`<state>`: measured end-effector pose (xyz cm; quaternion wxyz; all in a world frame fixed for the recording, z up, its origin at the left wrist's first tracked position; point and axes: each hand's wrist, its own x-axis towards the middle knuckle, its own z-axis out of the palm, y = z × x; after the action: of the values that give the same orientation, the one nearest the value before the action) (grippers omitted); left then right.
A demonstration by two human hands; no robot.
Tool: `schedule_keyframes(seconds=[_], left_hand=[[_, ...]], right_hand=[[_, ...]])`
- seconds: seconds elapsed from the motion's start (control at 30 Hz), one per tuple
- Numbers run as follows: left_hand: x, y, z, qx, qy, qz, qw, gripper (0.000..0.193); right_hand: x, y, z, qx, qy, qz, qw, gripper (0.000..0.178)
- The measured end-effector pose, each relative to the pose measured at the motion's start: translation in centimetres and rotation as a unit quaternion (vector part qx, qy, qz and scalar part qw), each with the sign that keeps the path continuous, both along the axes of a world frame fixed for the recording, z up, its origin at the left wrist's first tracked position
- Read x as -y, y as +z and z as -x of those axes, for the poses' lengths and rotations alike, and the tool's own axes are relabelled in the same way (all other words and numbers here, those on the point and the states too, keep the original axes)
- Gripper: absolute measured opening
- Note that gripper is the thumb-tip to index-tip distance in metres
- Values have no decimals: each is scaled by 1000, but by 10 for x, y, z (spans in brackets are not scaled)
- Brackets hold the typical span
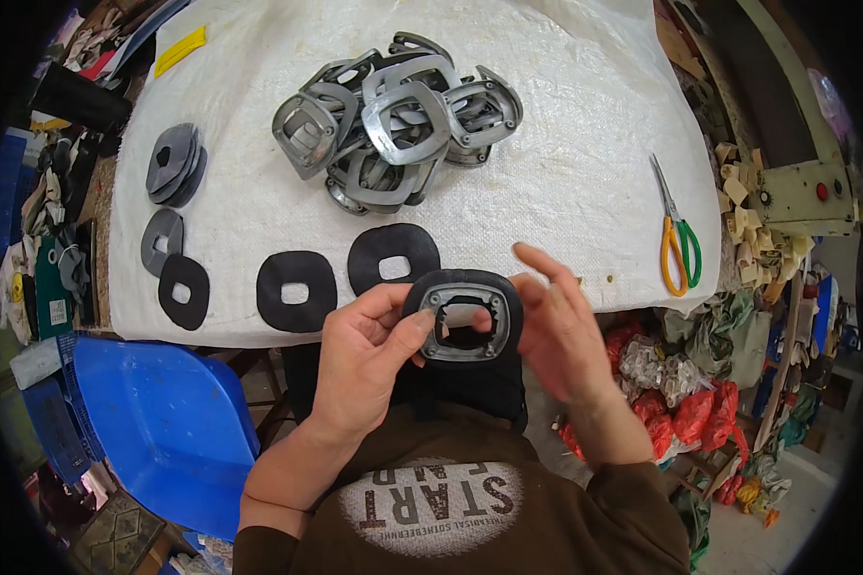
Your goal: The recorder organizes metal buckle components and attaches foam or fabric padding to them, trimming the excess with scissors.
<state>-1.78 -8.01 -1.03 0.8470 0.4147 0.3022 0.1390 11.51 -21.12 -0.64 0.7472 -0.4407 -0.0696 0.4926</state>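
Observation:
In front of my chest, my left hand (364, 359) pinches a grey metal frame (460, 354) with a square opening, thumb on its near face. Against its back lies a black pad (462, 277), rounded-square and wider than the frame all round. My right hand (571, 335) is at the right edge of the pair, its fingers stretched and apart, slightly blurred. A fingertip shows through the opening; whose it is I cannot tell. Just beyond lie two loose black pads (276, 305), (362, 251), each with a square hole.
Grey metal frames (379, 115) are heaped on the white woven sheet (585, 144). Grey pads (171, 163) and another black pad (199, 295) lie left. Scissors (676, 244) lie right, a yellow strip (179, 51) far left. A blue tub (153, 431) and red bags (695, 417) flank me.

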Motion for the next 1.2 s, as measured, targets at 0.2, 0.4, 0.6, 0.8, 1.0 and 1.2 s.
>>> schedule_keyframes(seconds=[0.2,0.4,0.6,0.8,1.0,1.2], left_hand=[[7,0,2,2,15,18,1000,18],[15,-1,2,11,18,22,1000,17],[14,-2,-3,76,6,162,984,32],[7,5,-4,117,-54,168,977,48],[1,1,-1,90,-69,200,973,36],[0,2,3,91,-66,259,959,38]], right_hand=[[0,0,16,-47,40,-65,996,50],[0,0,18,-74,20,-84,993,52],[-1,-2,17,-93,-15,-81,992,52],[1,1,21,-12,-8,-5,1000,45],[4,0,25,1,12,-16,1000,43],[6,-2,25,-42,29,-30,998,47]])
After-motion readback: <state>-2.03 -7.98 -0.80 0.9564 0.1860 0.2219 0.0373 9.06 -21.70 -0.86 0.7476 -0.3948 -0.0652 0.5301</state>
